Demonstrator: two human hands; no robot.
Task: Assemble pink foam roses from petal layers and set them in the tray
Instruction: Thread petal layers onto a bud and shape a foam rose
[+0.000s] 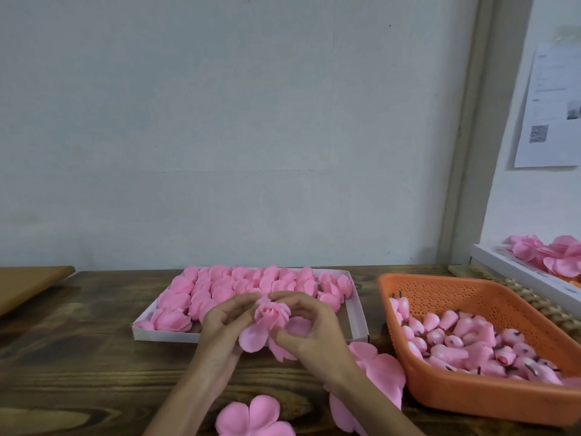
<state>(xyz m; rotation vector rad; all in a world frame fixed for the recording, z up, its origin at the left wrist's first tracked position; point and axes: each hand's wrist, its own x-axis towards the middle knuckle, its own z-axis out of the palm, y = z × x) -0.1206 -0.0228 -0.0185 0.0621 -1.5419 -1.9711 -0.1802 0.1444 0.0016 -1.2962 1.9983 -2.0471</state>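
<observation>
1. Rose point(271, 316), one, part-built. We hold it in both hands just over the near edge of the tray point(163, 335). Its centre is furled tight and its outer petals hang loose below.
2. Left hand point(224, 328): fingers curled round the rose's left side, grasping it.
3. Right hand point(309, 328): fingers arched over the top and thumb pinching a lower petal, also grasping the rose.
4. Tray: white, shallow, standing on the dark wooden table point(78, 357). We see it packed with finished roses point(239, 281).
5. Petal layers point(254, 416), loose and flat on the table, nearer to us than the tray. More lie at the tray's near right corner.
6. Basket point(471, 401): orange, perforated, right of the tray, holding pink buds point(465, 338) with dark stems.
7. Box point(515, 272): white, further right of the tray, holding more pink petals.
8. Sheet point(550, 105): pinned to the wall above and right of the tray. We make out a QR code point(538, 134); the print is too blurred to read.
</observation>
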